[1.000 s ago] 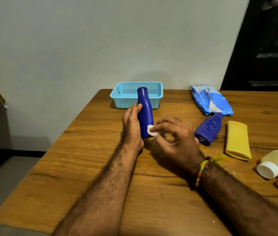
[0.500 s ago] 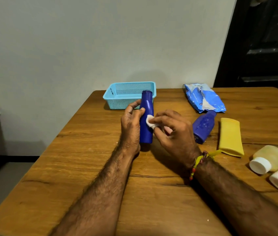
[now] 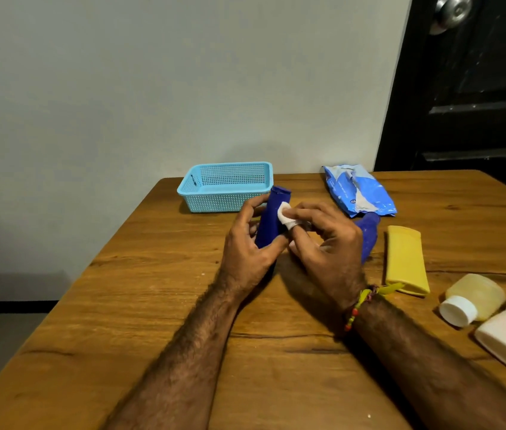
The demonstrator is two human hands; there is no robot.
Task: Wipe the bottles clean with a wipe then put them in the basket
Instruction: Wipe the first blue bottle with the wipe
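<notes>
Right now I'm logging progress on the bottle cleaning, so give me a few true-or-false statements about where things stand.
1. The left hand grips the upright blue bottle. True.
2. The right hand presses a wipe against that bottle. True.
3. The basket already holds two bottles. False: no bottle shows inside it.
4. The yellow tube stands upright. False: it lies flat on the table.
5. The wipe pack lies right of the basket. True.
6. The white-capped bottle is in the left hand. False: it lies on the table at the right.
</notes>
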